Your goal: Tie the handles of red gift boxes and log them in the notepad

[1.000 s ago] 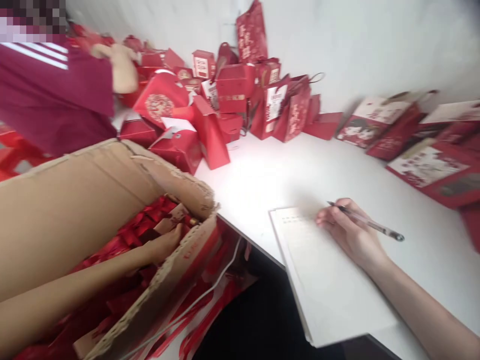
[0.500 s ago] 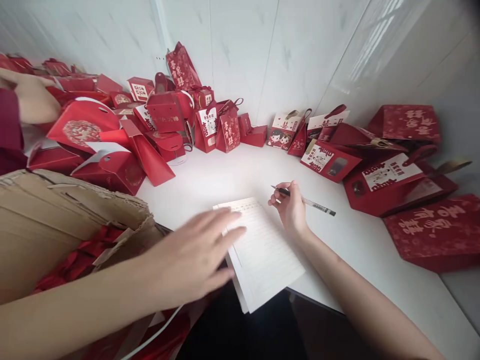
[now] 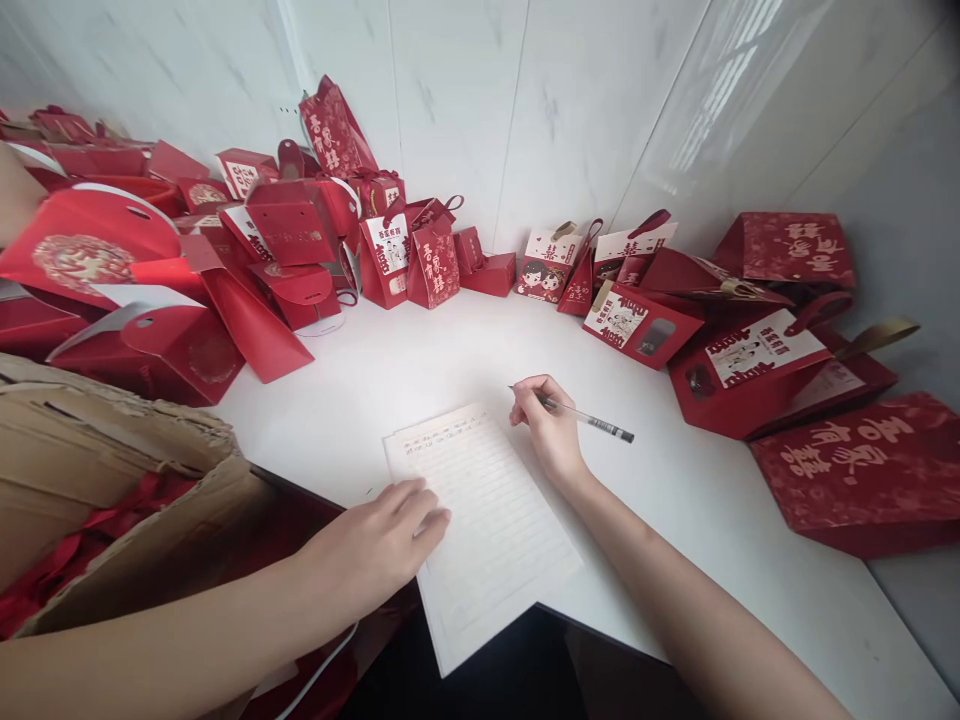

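A lined notepad (image 3: 491,540) lies at the front edge of the white table, with rows of small handwriting along its top and blank lines below. Resting on its left edge is my left hand (image 3: 394,535), palm down, fingers lying loosely on the paper and nothing held. My right hand (image 3: 551,430) is closed around a slim pen (image 3: 592,420) with a clear barrel and dark grip. The pen's tip points left, just past the notepad's top right corner, and seems apart from the paper.
Red gift boxes (image 3: 435,262) with white-and-gold print line the table (image 3: 405,360) along the wall. More boxes (image 3: 187,345) are piled at left, where part of another person's arm (image 3: 16,195) shows. A torn cardboard carton (image 3: 112,440) with red contents stands at front left.
My left hand has come down from above the notepad onto its left edge. My right hand keeps the pen, now closer to the notepad's top. The other person's hand has moved mostly out of view.
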Tool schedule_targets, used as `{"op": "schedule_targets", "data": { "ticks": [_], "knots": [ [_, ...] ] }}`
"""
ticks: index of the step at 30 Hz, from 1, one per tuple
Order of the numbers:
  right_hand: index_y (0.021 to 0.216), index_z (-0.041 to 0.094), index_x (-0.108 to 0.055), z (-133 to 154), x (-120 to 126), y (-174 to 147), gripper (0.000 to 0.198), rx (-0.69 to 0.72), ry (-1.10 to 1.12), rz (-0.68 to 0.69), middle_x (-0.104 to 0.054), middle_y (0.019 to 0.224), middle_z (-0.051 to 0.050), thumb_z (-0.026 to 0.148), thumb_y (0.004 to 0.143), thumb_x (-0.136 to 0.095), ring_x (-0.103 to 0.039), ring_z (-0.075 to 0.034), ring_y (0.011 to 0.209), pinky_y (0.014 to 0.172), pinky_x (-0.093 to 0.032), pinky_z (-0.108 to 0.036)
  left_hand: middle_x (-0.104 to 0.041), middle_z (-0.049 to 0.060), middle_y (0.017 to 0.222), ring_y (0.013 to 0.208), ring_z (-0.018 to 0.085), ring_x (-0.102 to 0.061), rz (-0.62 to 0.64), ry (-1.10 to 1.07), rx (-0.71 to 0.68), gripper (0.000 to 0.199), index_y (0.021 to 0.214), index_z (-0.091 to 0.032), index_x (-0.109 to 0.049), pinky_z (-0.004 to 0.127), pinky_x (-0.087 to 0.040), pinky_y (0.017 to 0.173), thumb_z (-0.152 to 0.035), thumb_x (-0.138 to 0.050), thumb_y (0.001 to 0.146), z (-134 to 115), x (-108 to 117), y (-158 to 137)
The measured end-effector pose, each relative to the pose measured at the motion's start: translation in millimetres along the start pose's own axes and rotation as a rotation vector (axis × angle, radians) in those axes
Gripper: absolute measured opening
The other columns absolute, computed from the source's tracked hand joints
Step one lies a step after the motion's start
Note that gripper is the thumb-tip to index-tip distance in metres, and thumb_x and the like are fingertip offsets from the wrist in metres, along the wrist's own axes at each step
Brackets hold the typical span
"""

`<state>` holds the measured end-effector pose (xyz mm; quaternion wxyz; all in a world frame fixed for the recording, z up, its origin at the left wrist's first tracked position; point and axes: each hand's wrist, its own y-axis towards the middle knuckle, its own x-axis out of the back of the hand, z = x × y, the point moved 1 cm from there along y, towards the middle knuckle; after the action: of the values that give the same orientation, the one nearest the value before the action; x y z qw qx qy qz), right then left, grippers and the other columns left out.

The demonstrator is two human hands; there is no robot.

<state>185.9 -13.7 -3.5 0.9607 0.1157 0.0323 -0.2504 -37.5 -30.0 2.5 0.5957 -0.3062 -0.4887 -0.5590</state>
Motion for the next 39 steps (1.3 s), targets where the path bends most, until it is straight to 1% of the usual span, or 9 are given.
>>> {"op": "schedule_targets", "data": {
  "ticks": [3,7,10,12,16,20,26,36,39],
  "knots": [
    [0.076,0.019,-0.048,-2,-1,-2,0.016,-0.027,-0.009,-0.045,-0.051,0.055,0.005,0.029,0.073,-0.060,-0.049,-0.011,0.051,0.056,-0.040,-0.024,-0.060,0.006,0.086,0.092,0.019,-0.056,-0.056,-0.025,-0.004,0.035,0.099,-0.013,-0.058,0.029,-0.048,0.079,0.004,-0.038,0.077,3,3,1],
    [0.078,0.020,-0.043,-4,1,1,0.020,-0.090,0.033,-0.065,-0.054,0.056,0.004,0.032,0.077,-0.059,-0.052,-0.012,0.052,0.056,-0.044,-0.025,-0.060,0.007,0.081,0.091,0.021,-0.055,-0.109,-0.050,0.017,0.032,0.096,-0.012,-0.060,0.029,-0.047,0.075,0.004,-0.040,0.076,2,3,1],
    [0.075,0.020,-0.043,1,-2,1,0.023,-0.044,0.023,-0.054,-0.056,0.058,0.003,0.035,0.079,-0.059,-0.053,-0.012,0.053,0.055,-0.044,-0.025,-0.061,0.008,0.083,0.092,0.023,-0.055,-0.090,-0.098,0.027,0.031,0.096,-0.011,-0.061,0.029,-0.047,0.074,0.003,-0.042,0.076,1,6,4],
    [0.072,0.019,-0.044,7,-12,-5,0.023,-0.023,-0.024,0.007,-0.055,0.057,0.003,0.033,0.078,-0.061,-0.051,-0.011,0.050,0.051,-0.042,-0.023,-0.061,0.009,0.082,0.092,0.023,-0.055,-0.090,-0.144,0.010,0.028,0.094,-0.011,-0.062,0.030,-0.048,0.074,0.001,-0.043,0.077,-1,8,7],
    [0.065,0.018,-0.047,9,-40,-26,0.022,-0.113,-0.151,0.244,-0.054,0.056,0.003,0.027,0.075,-0.064,-0.045,-0.008,0.044,0.043,-0.036,-0.020,-0.060,0.008,0.077,0.087,0.023,-0.056,-0.056,-0.199,0.018,0.025,0.089,-0.010,-0.062,0.031,-0.049,0.070,0.000,-0.044,0.077,-7,10,15],
    [0.056,0.018,-0.039,3,-54,-40,0.033,-0.133,-0.264,0.290,-0.049,0.049,0.004,0.030,0.080,-0.058,-0.044,-0.008,0.045,0.044,-0.035,-0.019,-0.059,0.007,0.075,0.081,0.021,-0.056,-0.022,-0.195,0.023,0.026,0.088,-0.010,-0.062,0.030,-0.049,0.067,0.002,-0.043,0.075,-11,9,17],
    [0.052,0.019,-0.032,0,-54,-44,0.035,-0.075,-0.450,0.366,-0.039,0.044,0.006,0.025,0.080,-0.052,-0.034,-0.007,0.041,0.039,-0.026,-0.020,-0.060,0.008,0.078,0.080,0.022,-0.056,-0.009,-0.216,0.023,0.023,0.089,-0.010,-0.063,0.032,-0.051,0.068,-0.002,-0.045,0.077,-14,10,16],
    [0.051,0.019,-0.033,-1,-54,-41,0.033,-0.063,-0.470,0.337,-0.039,0.044,0.006,0.022,0.077,-0.052,-0.033,-0.008,0.042,0.041,-0.028,-0.021,-0.058,0.009,0.077,0.079,0.022,-0.056,0.051,-0.243,0.012,0.022,0.088,-0.010,-0.063,0.034,-0.050,0.069,-0.002,-0.046,0.076,-12,12,19],
    [0.050,0.019,-0.032,0,-54,-41,0.032,-0.059,-0.471,0.340,-0.036,0.044,0.006,0.020,0.076,-0.051,-0.030,-0.007,0.042,0.040,-0.026,-0.020,-0.059,0.009,0.078,0.079,0.022,-0.055,0.075,-0.229,0.011,0.023,0.089,-0.011,-0.063,0.034,-0.049,0.070,-0.003,-0.045,0.076,-12,13,19]
  ]
}}
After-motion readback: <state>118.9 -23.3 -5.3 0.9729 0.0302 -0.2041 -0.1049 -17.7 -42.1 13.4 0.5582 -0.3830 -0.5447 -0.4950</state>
